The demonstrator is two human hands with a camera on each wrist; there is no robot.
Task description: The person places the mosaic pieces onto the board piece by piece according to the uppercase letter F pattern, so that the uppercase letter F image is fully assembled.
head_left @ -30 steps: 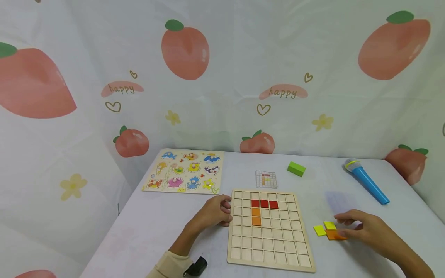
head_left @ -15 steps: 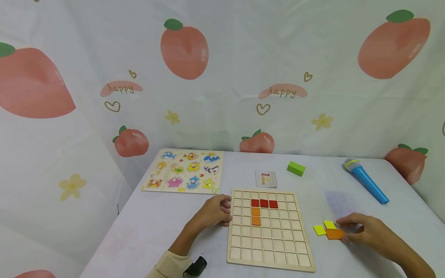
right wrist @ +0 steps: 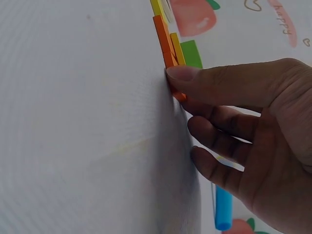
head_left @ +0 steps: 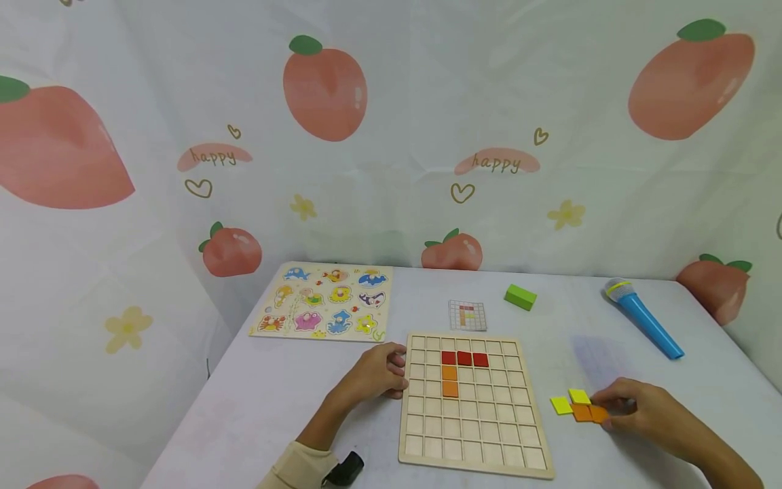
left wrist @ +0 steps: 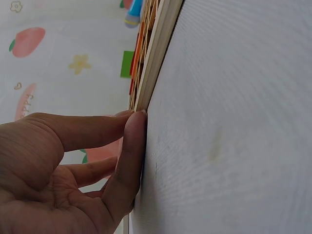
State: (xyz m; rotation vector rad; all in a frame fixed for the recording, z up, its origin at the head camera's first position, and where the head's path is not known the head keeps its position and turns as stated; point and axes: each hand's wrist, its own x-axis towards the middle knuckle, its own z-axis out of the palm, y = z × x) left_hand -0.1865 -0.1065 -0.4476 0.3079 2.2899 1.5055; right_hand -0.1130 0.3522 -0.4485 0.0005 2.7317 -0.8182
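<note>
A wooden grid board (head_left: 476,407) lies mid-table, with three red tiles (head_left: 464,358) in a row and two orange tiles (head_left: 450,380) beneath the leftmost. At the board's left edge, my left hand (head_left: 375,372) pinches the rim (left wrist: 155,58) between thumb and finger. To the right of the board, my right hand (head_left: 647,411) pinches an orange tile (head_left: 599,413) between thumb and index finger. That tile sits slightly turned against another orange tile (head_left: 582,412), close to the tabletop. Two yellow tiles, one left (head_left: 561,405) and one behind (head_left: 579,396), lie beside them.
Behind the board lies a small printed pattern card (head_left: 468,316). A green block (head_left: 520,297) stands farther back, and a blue toy microphone (head_left: 647,322) lies at the right. An animal puzzle board (head_left: 324,302) occupies the back left.
My right thumb and index finger have come down on the right-hand orange tile, which now sits turned against its neighbour. The left hand and the grid board have stayed in place.
</note>
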